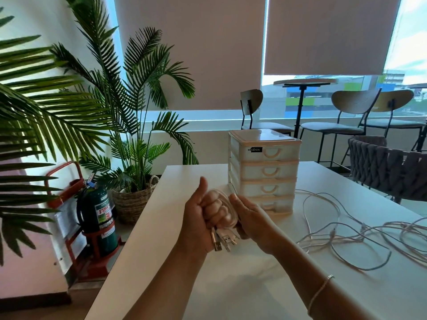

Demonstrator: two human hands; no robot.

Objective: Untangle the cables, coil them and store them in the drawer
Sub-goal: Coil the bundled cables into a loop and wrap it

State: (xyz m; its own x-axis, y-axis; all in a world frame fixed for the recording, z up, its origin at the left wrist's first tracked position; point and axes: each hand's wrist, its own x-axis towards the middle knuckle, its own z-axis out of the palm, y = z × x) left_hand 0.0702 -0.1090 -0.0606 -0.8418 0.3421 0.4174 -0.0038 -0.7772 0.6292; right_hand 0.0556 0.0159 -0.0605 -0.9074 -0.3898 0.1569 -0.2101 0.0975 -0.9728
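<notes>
Here, the left hand (203, 218) is curled into a fist around a coiled white cable (227, 210), thumb pointing up, with the loops wrapped over its knuckles and the metal USB plugs (223, 242) hanging out below the fist. The right hand (248, 219) is cupped against the right side of the same coil, its fingers bent round the loops and touching them. Both hands hover above the white desk (254, 285), near its left edge and just in front of the drawer unit.

The small white plastic four-drawer unit (264, 173) stands upright toward the desk's far edge, all four drawers pushed in, each with a pale arched handle; a black label sits on the top drawer. To its right, a loose tangle of thin white cables (360, 236) sprawls across the desk toward the right edge, well apart from the hands, one strand running back beside the base of the drawer unit.

A thin silver bracelet (320, 294) circles the right forearm. Off the desk's left edge stand a potted palm in a woven basket (135, 202) and a green fire extinguisher in a red stand (98, 219). Beyond the far edge are dark-framed chairs (351, 116), a tall round table (305, 83) and windows with lowered blinds.
</notes>
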